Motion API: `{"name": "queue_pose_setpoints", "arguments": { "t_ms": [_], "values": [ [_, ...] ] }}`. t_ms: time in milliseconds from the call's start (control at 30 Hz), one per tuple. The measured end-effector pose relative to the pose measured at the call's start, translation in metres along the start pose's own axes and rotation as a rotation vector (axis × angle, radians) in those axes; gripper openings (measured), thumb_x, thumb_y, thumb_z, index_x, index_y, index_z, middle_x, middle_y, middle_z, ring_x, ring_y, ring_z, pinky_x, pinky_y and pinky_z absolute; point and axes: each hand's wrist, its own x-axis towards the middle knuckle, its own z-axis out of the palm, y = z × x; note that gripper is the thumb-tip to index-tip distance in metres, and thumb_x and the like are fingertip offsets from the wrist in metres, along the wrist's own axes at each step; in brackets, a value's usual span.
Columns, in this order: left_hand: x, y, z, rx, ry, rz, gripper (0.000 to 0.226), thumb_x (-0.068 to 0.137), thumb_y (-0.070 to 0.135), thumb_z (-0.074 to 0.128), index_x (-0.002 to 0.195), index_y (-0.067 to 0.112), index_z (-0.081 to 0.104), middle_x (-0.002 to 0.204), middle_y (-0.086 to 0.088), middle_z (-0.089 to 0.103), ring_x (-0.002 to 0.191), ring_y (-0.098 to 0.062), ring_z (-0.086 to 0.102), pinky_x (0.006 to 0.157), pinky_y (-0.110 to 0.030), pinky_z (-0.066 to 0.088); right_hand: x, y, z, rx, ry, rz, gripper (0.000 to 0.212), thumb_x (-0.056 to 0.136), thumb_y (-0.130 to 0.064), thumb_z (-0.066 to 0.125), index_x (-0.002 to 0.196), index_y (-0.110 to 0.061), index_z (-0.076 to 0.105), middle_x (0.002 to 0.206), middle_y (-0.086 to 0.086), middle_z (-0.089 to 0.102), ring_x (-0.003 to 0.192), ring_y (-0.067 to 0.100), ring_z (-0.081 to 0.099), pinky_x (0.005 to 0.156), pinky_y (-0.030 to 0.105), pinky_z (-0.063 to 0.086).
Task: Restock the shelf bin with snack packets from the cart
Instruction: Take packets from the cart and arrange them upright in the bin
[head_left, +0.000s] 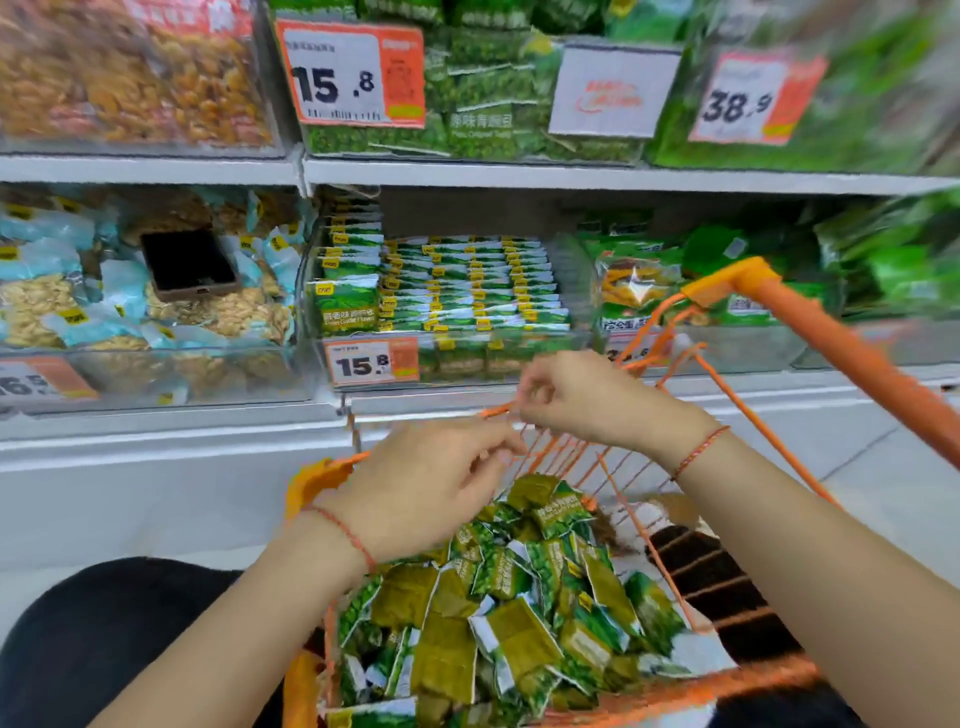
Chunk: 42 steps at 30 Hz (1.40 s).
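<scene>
Green snack packets (519, 613) heaped in the orange cart (769, 296), lower centre, look light and crinkly; pinch one by its sealed edge. Left hand (426, 488) and right hand (587, 400) hover loosely curled, holding nothing.

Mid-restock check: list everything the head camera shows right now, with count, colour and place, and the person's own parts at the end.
snack packets: many, green, heaped in cart
cart: one, orange, bottom right
shelf bin: one, clear, middle shelf, green packets stacked in rows
price tag: one, orange and white, 15.8, on bin front
phone: one, dark, lying on nut packets, left bin
nut packets: many, pale blue, left bin
upper bins: green packets, tags 15.8 and 38.9
left hand: over cart, fingers curled, empty
right hand: fingers at cart's front rim; grip unclear
</scene>
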Motion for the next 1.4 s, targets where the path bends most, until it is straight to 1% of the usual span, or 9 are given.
{"name": "queue_pose_setpoints", "arguments": {
  "t_ms": [233,367,500,633,700,867,1100,1267,1400],
  "values": [
    [0.007,0.027,0.094,0.373,-0.663,-0.097,0.034,0.09,0.031,0.054,0.109,0.005,0.063,0.106,-0.02,0.065,0.097,-0.036,0.063,0.071,-0.036,0.048,-0.05,0.047,0.063,-0.324,-0.586,0.225,0.029,0.083,-0.038,0.069,0.08,-0.01,0.062,0.073,0.005,0.059,0.06,0.017,0.05,0.052,0.028,0.038],
    [-0.002,0.027,0.126,0.456,-0.896,-0.11,0.072,0.081,0.055,0.064,0.128,0.002,0.049,0.125,-0.02,0.054,0.108,-0.037,0.057,0.085,-0.046,0.05,-0.055,0.059,0.097,-0.462,-0.662,0.235,0.065,0.082,-0.042,0.071,0.133,-0.009,0.049,0.123,0.009,0.059,0.107,0.027,0.059,0.082,0.036,0.049],
    [-0.003,0.029,0.132,0.535,-0.939,-0.072,0.081,0.081,0.049,0.068,0.141,0.004,0.035,0.133,-0.018,0.043,0.116,-0.038,0.051,0.089,-0.048,0.046,-0.049,0.058,0.108,-0.587,-0.761,0.167,0.084,0.078,-0.049,0.073,0.142,-0.009,0.039,0.132,0.007,0.055,0.114,0.028,0.056,0.082,0.038,0.049],
    [0.008,0.009,0.11,0.097,-0.844,-0.269,0.054,0.088,0.028,0.056,0.138,0.012,0.043,0.13,-0.016,0.055,0.099,-0.026,0.056,0.079,-0.031,0.049,-0.044,0.062,0.111,-0.547,-0.733,0.171,0.064,0.084,-0.028,0.071,0.137,-0.008,0.043,0.1,0.008,0.062,0.079,0.022,0.058,0.063,0.035,0.047],
    [0.015,-0.007,0.095,-0.168,-0.749,-0.388,0.065,0.084,0.026,0.059,0.144,0.019,0.037,0.141,-0.01,0.048,0.114,-0.023,0.053,0.089,-0.027,0.044,-0.044,0.068,0.107,-0.399,-0.692,0.239,0.063,0.085,-0.014,0.066,0.141,-0.01,0.039,0.084,0.005,0.055,0.065,0.017,0.049,0.052,0.03,0.04],
    [0.024,-0.026,0.079,-0.909,-0.493,-0.489,0.075,0.053,0.035,0.082,0.123,0.022,0.058,0.106,-0.004,0.071,0.11,-0.024,0.061,0.103,-0.044,0.042,-0.041,0.069,0.096,-0.29,-0.635,0.234,0.058,0.086,0.0,0.053,0.14,-0.021,0.044,0.128,0.009,0.054,0.075,0.018,0.048,0.051,0.026,0.036],
    [0.023,-0.033,0.075,-0.97,-0.362,-0.579,0.055,0.076,0.022,0.077,0.124,0.011,0.055,0.113,-0.005,0.069,0.11,-0.018,0.063,0.067,-0.027,0.054,-0.046,0.068,0.076,0.025,-0.465,0.271,0.06,0.086,0.007,0.041,0.137,-0.026,0.042,0.139,0.013,0.044,0.053,0.012,0.038,0.045,0.023,0.031],
    [0.021,-0.028,0.072,-0.945,-0.299,-0.581,0.021,0.085,0.016,0.071,0.099,0.025,0.059,0.101,0.007,0.068,0.102,-0.011,0.063,0.087,-0.028,0.052,-0.051,0.07,0.064,0.562,-0.18,0.342,0.059,0.084,0.007,0.052,0.129,-0.029,0.045,0.122,0.006,0.042,0.057,0.021,0.043,0.05,0.027,0.036],
    [0.022,-0.02,0.077,-1.036,-0.217,-0.565,0.033,0.085,0.018,0.07,0.114,0.021,0.054,0.11,0.011,0.062,0.101,-0.01,0.06,0.08,-0.024,0.049,-0.056,0.067,0.067,0.783,-0.044,0.379,0.056,0.082,0.007,0.055,0.128,-0.025,0.051,0.122,0.006,0.044,0.059,0.018,0.051,0.053,0.03,0.038]
  ]
}}
